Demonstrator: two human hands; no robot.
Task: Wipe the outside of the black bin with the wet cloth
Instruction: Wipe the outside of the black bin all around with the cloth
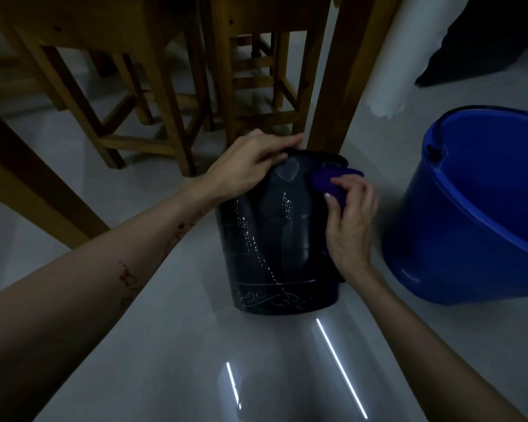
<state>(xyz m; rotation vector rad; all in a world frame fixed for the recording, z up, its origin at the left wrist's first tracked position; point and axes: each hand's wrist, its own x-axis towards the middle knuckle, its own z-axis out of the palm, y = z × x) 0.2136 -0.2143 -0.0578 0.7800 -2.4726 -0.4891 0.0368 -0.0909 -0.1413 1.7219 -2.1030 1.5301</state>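
Observation:
The black bin (275,248) lies tipped on the grey floor, its decorated rim band towards me and its base end at the far side. Water drops glint on its side. My left hand (250,162) grips the far end of the bin from the left. My right hand (349,220) presses a purple wet cloth (329,181) against the bin's upper right side; part of the cloth is hidden under my fingers and palm.
A large blue bucket (470,214) stands tilted just right of the bin. Wooden chair and table legs (329,95) crowd the floor right behind the bin. A dark shape (485,41) lies at the far right. Glossy floor (256,360) stretches between me and the bin.

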